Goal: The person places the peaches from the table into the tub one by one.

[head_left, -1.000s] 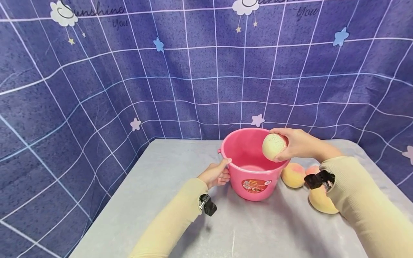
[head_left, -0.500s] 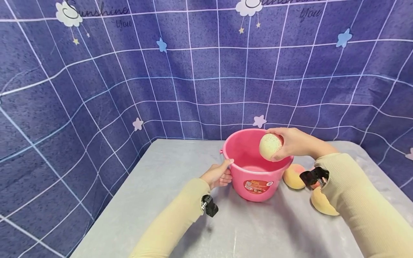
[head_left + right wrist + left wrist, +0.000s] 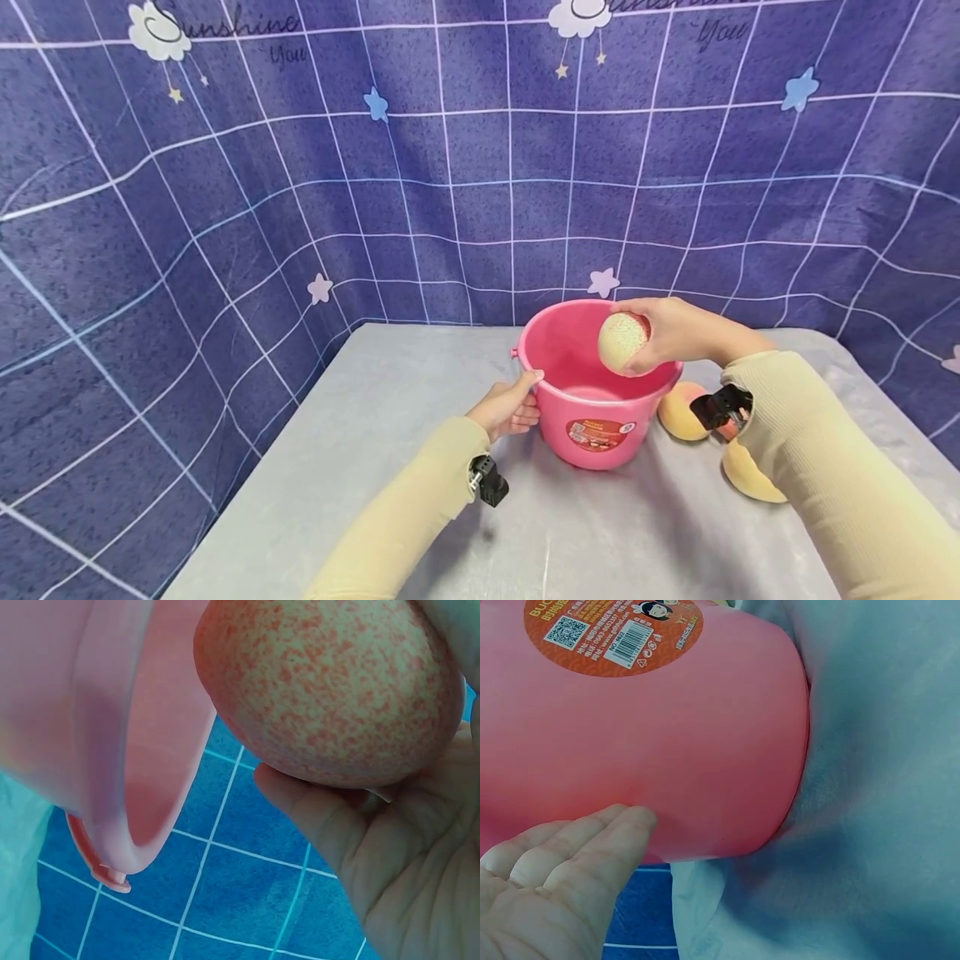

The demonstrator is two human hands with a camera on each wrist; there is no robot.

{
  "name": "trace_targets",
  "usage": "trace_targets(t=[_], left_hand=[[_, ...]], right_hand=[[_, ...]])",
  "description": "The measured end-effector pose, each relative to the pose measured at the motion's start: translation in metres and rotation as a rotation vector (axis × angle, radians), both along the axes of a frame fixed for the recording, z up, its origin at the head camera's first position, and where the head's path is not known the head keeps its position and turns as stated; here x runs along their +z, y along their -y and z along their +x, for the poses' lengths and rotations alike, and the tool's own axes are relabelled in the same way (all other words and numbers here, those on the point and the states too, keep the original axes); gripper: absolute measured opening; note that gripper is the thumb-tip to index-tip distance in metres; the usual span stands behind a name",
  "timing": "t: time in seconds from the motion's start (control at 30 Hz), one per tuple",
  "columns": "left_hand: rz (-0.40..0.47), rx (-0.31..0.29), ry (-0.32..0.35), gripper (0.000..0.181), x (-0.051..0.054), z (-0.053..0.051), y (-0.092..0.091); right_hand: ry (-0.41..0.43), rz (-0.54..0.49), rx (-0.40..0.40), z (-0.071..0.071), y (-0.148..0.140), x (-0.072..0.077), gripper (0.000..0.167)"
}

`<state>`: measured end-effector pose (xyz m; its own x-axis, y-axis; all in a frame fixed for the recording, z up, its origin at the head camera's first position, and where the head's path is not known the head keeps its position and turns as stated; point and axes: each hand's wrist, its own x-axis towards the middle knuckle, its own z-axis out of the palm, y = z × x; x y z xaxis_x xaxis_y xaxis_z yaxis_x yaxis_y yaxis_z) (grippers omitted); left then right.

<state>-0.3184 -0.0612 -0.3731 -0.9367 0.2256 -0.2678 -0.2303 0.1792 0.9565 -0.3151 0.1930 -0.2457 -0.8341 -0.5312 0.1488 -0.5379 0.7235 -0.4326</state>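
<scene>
A pink bucket (image 3: 592, 417) with an orange-red label stands upright on the table. My left hand (image 3: 510, 406) holds its near-left rim, thumb over the edge and fingers against the outer wall; those fingers (image 3: 592, 847) show along the pink side in the left wrist view. My right hand (image 3: 667, 333) grips a round pale-yellow fruit with red speckles (image 3: 624, 342) over the right part of the bucket's mouth. Up close in the right wrist view, the fruit (image 3: 330, 682) sits between thumb and fingers, apart from the bucket rim (image 3: 112, 750).
Yellow-pink peach-like fruits, one at the bucket's right (image 3: 682, 410) and another nearer the front (image 3: 752, 473), lie on the grey-covered table (image 3: 390, 392). My right forearm partly hides them. A blue gridded curtain (image 3: 465, 208) hangs behind and at the left.
My right hand has carried the speckled fruit slightly left, further over the bucket's mouth. My left hand keeps its hold on the rim.
</scene>
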Motion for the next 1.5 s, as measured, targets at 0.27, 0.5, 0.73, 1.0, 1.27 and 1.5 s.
trace_targets(t=[0.27, 0.5, 0.73, 1.0, 1.27, 1.5], left_hand=[[0.008, 0.008, 0.007, 0.076, 0.001, 0.002, 0.001], [0.047, 0.003, 0.034, 0.080, 0.000, 0.001, 0.000], [0.044, 0.019, 0.011, 0.079, 0.000, 0.001, -0.001], [0.029, 0.024, 0.002, 0.077, 0.000, 0.003, -0.003], [0.041, 0.005, 0.024, 0.078, -0.002, 0.002, -0.001], [0.039, 0.012, 0.016, 0.078, -0.003, 0.004, 0.000]], right_hand=[[0.020, 0.013, 0.021, -0.005, 0.007, 0.002, 0.079], [0.066, 0.041, 0.004, -0.006, 0.007, -0.002, 0.082], [0.066, 0.043, -0.005, -0.007, 0.005, -0.004, 0.083], [0.054, 0.138, 0.039, -0.015, 0.011, -0.005, 0.079], [0.075, 0.269, 0.064, -0.022, 0.028, -0.005, 0.079], [0.074, 0.292, 0.095, -0.024, 0.041, -0.003, 0.079]])
